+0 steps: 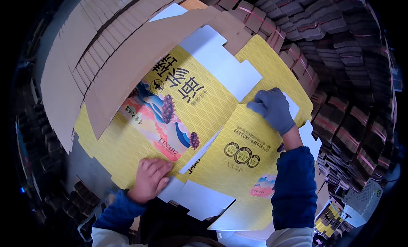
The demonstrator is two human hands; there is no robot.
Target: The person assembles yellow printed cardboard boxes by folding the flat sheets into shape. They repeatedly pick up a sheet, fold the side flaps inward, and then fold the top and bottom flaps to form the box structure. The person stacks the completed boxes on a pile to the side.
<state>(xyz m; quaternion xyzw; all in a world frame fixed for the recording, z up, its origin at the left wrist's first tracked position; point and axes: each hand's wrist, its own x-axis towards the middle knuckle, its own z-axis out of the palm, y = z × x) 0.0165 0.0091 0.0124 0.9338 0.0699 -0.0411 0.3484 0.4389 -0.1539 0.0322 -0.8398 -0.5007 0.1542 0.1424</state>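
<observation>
Yellow printed cardboard box blanks (pixel 212 87) lie spread in front of me, with dark lettering, a colourful picture and white flaps. A second yellow panel (pixel 216 164) lies to the right, a narrow white gap running between the two; whether they are one piece I cannot tell. My bare left hand (pixel 151 178) is closed at the near edge of the picture panel, fingers on top and thumb toward the edge. My right hand (pixel 274 110), in a grey glove, has its fingers curled against the far part of the right panel. Its fingertips are partly hidden.
Large brown cardboard sheets (pixel 157 47) with slots cover the far left part of the blanks. Tied stacks of brown cardboard (pixel 323 19) rise at the far right. A light plastic crate (pixel 361 202) and a bundle of yellow-edged pieces (pixel 329 221) stand at the lower right.
</observation>
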